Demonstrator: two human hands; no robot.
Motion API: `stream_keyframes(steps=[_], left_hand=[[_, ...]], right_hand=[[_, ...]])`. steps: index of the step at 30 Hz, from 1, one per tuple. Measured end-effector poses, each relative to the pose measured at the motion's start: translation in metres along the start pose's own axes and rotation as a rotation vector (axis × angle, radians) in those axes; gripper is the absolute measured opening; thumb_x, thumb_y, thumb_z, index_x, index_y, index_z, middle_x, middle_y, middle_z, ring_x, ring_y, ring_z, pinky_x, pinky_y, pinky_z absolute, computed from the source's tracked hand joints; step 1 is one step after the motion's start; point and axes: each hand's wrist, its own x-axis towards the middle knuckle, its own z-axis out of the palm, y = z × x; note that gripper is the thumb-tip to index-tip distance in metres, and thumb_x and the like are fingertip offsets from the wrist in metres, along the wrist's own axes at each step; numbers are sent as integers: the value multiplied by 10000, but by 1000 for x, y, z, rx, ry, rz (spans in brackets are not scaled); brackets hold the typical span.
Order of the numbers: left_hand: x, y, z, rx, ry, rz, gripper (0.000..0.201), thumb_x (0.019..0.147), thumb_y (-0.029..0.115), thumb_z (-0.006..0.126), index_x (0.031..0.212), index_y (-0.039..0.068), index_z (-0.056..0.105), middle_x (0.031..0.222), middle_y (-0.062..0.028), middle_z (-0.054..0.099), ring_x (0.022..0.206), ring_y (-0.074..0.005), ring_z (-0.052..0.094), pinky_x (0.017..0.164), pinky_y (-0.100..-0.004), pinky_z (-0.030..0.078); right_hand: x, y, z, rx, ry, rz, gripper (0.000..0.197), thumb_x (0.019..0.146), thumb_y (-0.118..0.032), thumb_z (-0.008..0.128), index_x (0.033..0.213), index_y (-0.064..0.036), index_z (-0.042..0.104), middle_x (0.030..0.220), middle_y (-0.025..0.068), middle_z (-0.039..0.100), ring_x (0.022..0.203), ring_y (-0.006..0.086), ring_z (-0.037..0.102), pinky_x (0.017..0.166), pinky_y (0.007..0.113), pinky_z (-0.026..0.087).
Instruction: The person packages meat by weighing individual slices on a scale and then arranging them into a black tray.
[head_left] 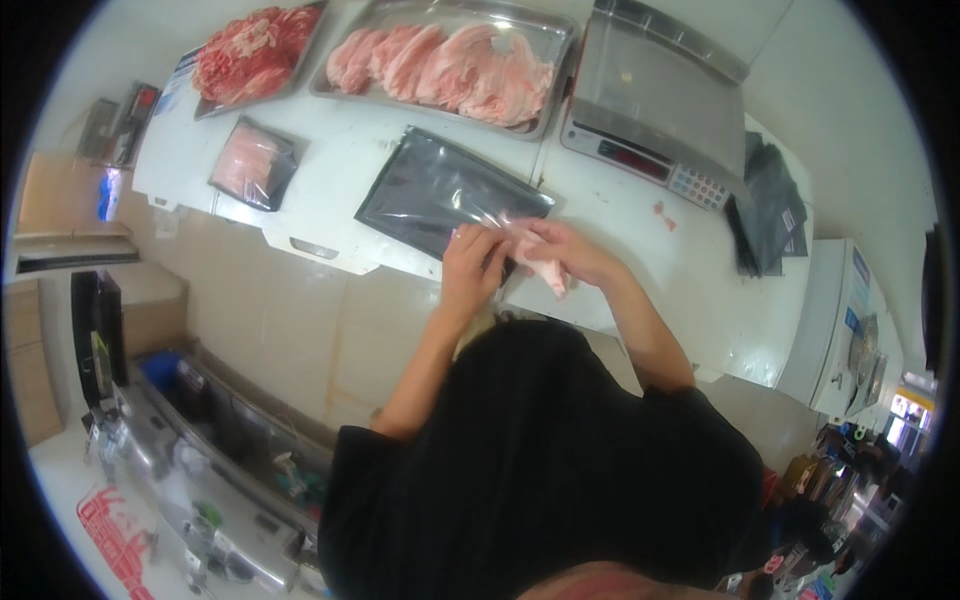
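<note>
Black plastic bag [430,195]: glossy, flat, on white table [660,265]
Pale meat [551,277]: tapering, at the bag's near edge
Left hand [470,265]: fingertips pinched on that edge
Right hand [575,250]: curled around the meat

Pale pink and white, that's the piece of meat [547,274], and here's the bag [425,190] in black with white glare streaks! White on the table [335,150], silver on the tray [552,45]. The heap of meat [250,58] comes in deep red, marbled white; the slices [470,72], soft pink with cream patches. Packet [246,165]: pink framed in black. Grey scale [660,85], dark red display [634,160]. And a plain black shirt [540,450]!
</note>
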Motion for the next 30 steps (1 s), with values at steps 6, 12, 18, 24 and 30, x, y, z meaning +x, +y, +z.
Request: stream_keyframes(steps=[6,12,18,24,30], left_hand=[[-1,3,-17,-41,-98,35,167,836,6,759,999,30,727,897,-115,677,807,-317,609,723,-406,493],[-4,9,-14,25,40,125,204,805,-6,756,1003,28,723,914,-108,665,834,-316,610,741,-417,502],[-16,7,-6,-14,58,96,175,829,12,771,990,28,706,927,-105,659,860,-323,616,758,-424,510],[-29,2,1,-59,46,73,169,847,15,777,1000,25,706,932,-103,663,860,-315,624,763,-424,517],[-23,5,-2,-68,48,45,167,857,14,769,1012,21,709,937,-108,671,870,-316,644,786,-421,531]], right_hand=[[54,19,14,-180,125,-108,552,1017,-14,585,1561,-37,493,1334,85,675,954,92,655,825,247,555],[108,34,29,-376,92,-490,507,947,-42,632,1451,-66,591,1257,21,655,1062,160,625,906,291,532],[106,28,38,-1221,165,-734,327,948,-65,646,1268,-3,676,1266,130,658,1168,279,654,985,329,515],[90,20,26,-983,193,-507,306,932,-171,703,1179,7,682,1291,153,654,1106,289,676,969,368,529],[102,21,30,-266,210,-173,400,978,-224,694,1272,29,593,1335,153,637,1062,260,687,938,378,539]])
